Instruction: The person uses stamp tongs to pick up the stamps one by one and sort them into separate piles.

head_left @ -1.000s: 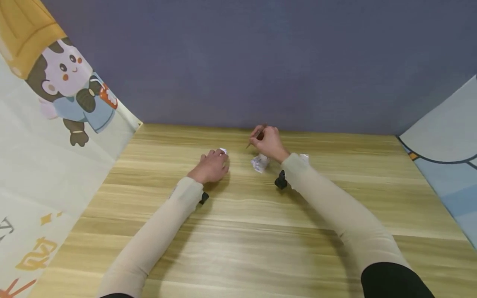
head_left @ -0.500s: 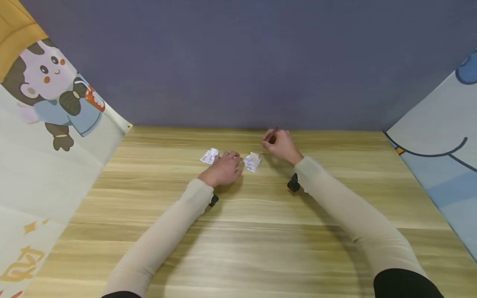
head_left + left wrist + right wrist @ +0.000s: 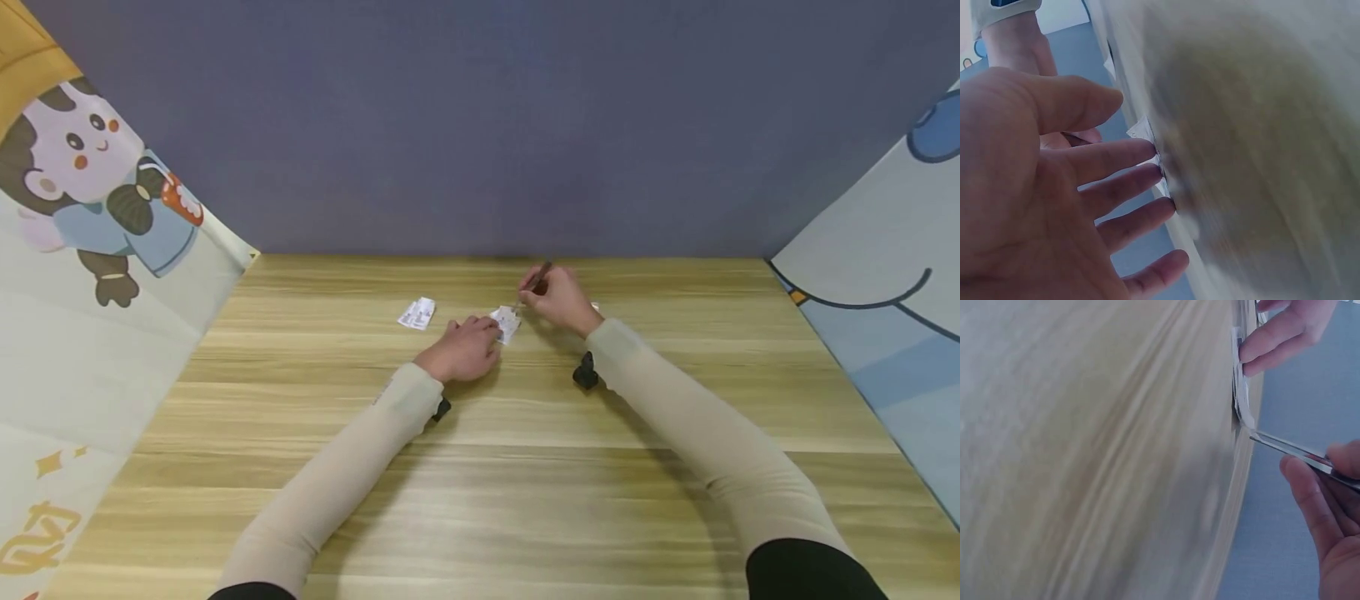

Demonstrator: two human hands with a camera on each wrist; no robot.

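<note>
My right hand (image 3: pixel 558 297) pinches a pair of tweezers (image 3: pixel 1291 451) between thumb and fingers. The metal tips meet the near corner of a small pile of printed paper slips (image 3: pixel 507 322), a corner that bends up in the right wrist view. My left hand (image 3: pixel 467 348) rests its fingertips on the same pile, fingers fairly straight, as the left wrist view (image 3: pixel 1085 169) confirms for the hand. Farther left on the table lies a second small group of paper slips (image 3: pixel 417 313). Another white paper piece (image 3: pixel 595 306) peeks out beyond my right wrist, mostly hidden.
The wood-grain table (image 3: pixel 480 500) runs back to a grey-blue upright panel (image 3: pixel 480 125). Cartoon-printed cloths (image 3: pixel 97 200) stand along both sides. Small black wrist cameras (image 3: pixel 586 372) hang beneath the sleeves.
My left hand has moved right from the left slips onto the middle pile. My right hand shifted right, then came back slightly, bringing the tweezer tips down to that pile.
</note>
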